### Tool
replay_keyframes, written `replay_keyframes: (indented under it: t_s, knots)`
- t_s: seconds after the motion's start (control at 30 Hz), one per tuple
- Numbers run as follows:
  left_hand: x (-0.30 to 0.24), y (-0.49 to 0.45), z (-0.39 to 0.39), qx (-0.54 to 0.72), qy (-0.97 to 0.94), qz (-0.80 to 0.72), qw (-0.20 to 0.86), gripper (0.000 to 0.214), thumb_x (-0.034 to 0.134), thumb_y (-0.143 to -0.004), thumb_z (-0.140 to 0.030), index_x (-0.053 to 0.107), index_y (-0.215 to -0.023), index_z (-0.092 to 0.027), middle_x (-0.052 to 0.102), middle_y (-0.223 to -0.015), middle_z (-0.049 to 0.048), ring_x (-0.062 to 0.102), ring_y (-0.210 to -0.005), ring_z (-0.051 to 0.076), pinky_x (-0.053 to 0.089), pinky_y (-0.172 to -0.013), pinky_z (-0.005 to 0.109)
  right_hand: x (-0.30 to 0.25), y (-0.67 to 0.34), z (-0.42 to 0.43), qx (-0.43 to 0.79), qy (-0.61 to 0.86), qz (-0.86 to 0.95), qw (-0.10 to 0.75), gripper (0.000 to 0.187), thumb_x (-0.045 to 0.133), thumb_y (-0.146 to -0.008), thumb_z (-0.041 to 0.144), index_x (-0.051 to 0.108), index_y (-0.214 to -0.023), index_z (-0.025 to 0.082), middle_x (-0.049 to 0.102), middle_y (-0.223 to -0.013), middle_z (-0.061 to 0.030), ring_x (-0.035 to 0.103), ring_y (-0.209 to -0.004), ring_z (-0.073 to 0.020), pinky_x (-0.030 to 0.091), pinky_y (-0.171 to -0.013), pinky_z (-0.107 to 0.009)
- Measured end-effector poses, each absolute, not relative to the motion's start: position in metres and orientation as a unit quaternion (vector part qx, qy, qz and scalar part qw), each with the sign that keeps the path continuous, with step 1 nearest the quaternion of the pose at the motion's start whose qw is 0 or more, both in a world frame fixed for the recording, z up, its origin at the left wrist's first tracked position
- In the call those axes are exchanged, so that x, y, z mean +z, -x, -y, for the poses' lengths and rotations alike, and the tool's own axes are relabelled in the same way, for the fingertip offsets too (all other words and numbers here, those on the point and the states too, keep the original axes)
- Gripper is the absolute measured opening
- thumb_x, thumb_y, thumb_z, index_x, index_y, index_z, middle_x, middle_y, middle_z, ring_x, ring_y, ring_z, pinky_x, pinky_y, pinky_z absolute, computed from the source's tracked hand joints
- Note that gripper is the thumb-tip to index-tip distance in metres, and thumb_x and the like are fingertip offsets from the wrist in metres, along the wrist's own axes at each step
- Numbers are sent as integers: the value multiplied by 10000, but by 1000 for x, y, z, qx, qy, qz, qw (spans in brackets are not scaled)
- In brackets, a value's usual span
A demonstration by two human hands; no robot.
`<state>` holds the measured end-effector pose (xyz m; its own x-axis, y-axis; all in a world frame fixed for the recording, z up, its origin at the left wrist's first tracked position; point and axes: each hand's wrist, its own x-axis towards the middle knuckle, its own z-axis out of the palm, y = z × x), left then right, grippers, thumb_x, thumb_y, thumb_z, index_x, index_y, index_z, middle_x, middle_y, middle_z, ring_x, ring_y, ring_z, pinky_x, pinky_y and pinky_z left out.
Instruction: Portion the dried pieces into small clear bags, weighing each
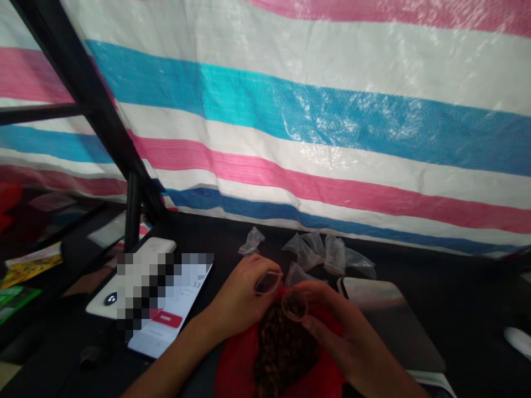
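My left hand [243, 296] pinches a small clear plastic bag [269, 281] by its mouth, fingers closed on it. My right hand [332, 326] is closed on a small clear cup [295, 305] with brown bits in it, held just under the bag. Both hands hover over a heap of dark brown seeds [282, 348] lying in a red bag [234, 365] at the near edge of the dark table [464, 298].
Several small clear bags [319, 250] lie on the table beyond my hands. A grey flat scale [390, 320] sits to the right, a phone [174, 309] on a white power bank [105, 301] to the left. A striped tarp [315, 110] hangs behind; a black frame post [131, 210] stands at left.
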<state>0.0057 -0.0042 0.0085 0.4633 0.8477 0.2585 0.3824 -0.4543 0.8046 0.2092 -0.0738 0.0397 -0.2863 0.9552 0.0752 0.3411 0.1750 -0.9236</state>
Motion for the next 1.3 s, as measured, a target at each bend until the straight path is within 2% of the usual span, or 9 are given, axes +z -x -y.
replay_keyframes:
  t_s: [0.2,0.3,0.4,0.57,0.8,1.0,1.07,1.17,1.3]
  knots:
    - [13,-8,11,272,-841,-368,289,202,649,-759,-101,669,-933,-201,696,-964,49,602,-958,233,433,-898,381,20,-201,80,155,467,766,413,359,657,-911,194,627,-1253,300,636,-1190,-66,678,-1081,-203,607,-891,-282]
    - [16,-9,16,259,-849,-328,322,332,657,-755,-107,660,-1076,-194,694,-1042,59,606,-989,233,443,-913,378,15,-196,83,94,450,787,411,398,620,-938,151,606,-1305,303,623,-1173,-67,681,-1065,-190,610,-900,-285]
    - [19,-9,18,265,-836,-311,366,450,637,-774,-95,617,-1211,-199,686,-1136,63,612,-1040,224,451,-943,364,14,-195,81,71,436,805,395,456,557,-960,98,572,-1360,317,622,-1206,-65,667,-1111,-191,597,-949,-317]
    - [21,-8,16,265,-819,-326,391,284,656,-824,-150,671,-1103,-198,705,-1055,48,629,-989,209,454,-925,346,12,-203,78,66,427,822,371,497,538,-966,67,514,-1411,288,606,-1332,-74,611,-1230,-196,535,-1058,-342]
    - [17,-8,16,259,-805,-355,398,273,730,-814,-252,684,-1078,-203,675,-1026,41,605,-965,202,462,-874,317,16,-206,79,48,454,805,379,342,613,-965,203,580,-1300,261,635,-1194,-81,665,-1067,-203,598,-897,-306]
    - [23,-5,12,279,-758,-378,453,169,623,-907,-336,604,-1005,-200,618,-885,-8,556,-759,137,435,-685,251,28,-217,75,32,457,775,434,330,553,-952,122,552,-1262,238,599,-1225,-89,606,-1148,-201,548,-965,-315]
    - [26,-2,11,279,-745,-395,459,138,595,-913,-326,563,-967,-202,576,-815,-29,518,-706,128,414,-639,244,36,-223,75,63,445,799,399,324,538,-954,121,554,-1251,249,602,-1221,-80,602,-1136,-196,537,-964,-315]
    - [26,1,12,240,-757,-414,444,140,619,-877,-313,540,-928,-210,566,-790,-36,517,-696,134,390,-613,246,49,-228,76,133,434,849,271,290,536,-949,108,594,-1186,264,628,-1198,-62,598,-1113,-205,537,-936,-329]
    - [18,0,13,206,-774,-416,430,110,610,-827,-211,540,-912,-216,609,-818,-26,552,-719,143,380,-625,251,53,-225,76,182,472,852,136,289,561,-886,22,628,-1070,235,667,-1116,-63,568,-1114,-252,517,-966,-425]
